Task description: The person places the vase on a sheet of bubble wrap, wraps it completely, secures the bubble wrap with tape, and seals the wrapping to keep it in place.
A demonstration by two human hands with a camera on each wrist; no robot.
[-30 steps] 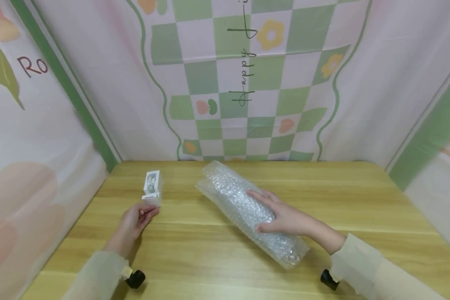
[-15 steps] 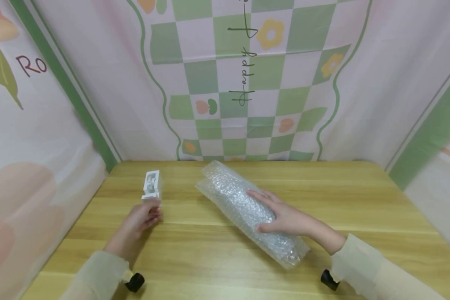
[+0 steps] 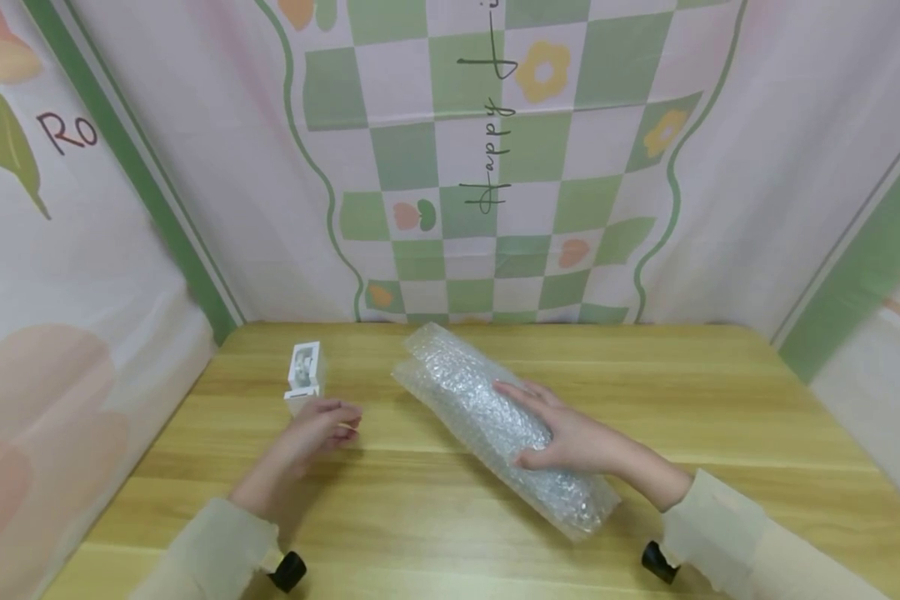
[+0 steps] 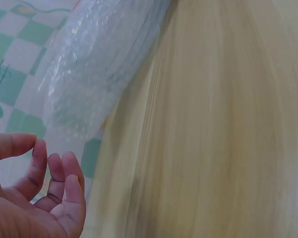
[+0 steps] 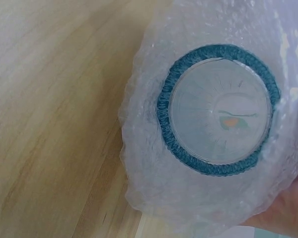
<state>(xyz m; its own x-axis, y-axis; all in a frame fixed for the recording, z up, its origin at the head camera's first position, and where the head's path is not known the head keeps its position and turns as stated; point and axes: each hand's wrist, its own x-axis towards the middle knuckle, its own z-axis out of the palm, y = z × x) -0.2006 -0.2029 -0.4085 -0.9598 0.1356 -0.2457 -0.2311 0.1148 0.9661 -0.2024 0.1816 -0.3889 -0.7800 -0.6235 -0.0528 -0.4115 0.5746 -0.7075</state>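
Note:
A long bubble-wrapped glass (image 3: 480, 408) lies slantwise on the table. In the right wrist view its open end shows a round clear glass (image 5: 221, 111) with a teal braided ring around it. My right hand (image 3: 570, 429) grips the wrap, thumb on the near side and fingers over the top. My left hand (image 3: 322, 429) hovers just right of a white tape dispenser (image 3: 304, 367), thumb and forefinger pinched together. Between these fingertips (image 4: 37, 144) is what appears to be a small piece of clear tape, barely visible.
The wooden table (image 3: 667, 383) ends at a patterned cloth backdrop (image 3: 468, 258). More cloth hangs along the left and right sides. Black wrist cameras (image 3: 288, 571) sit under both sleeves, close to the tabletop.
My left hand has moved from the front of the tape dispenser to the right, fingertips still pinched. My right hand and the wrapped glass have kept their place.

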